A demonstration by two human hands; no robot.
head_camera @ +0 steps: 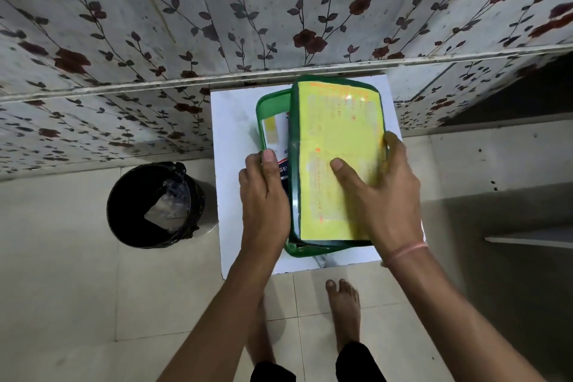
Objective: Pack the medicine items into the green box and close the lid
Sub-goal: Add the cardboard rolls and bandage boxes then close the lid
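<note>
One green box [269,108] on table [231,121], one lid [336,161] askew; two hands: left hand [265,192] grip clasps box edge, right hand [376,192] grip clasps lid

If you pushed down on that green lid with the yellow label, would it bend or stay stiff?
Probably mostly stiff: the green plastic lid with the yellow label keeps flat, straight edges while the right hand presses on it. It looks thin, so likely light. It sits skewed over the green plastic box, so it might slide rather than snap shut.
</note>
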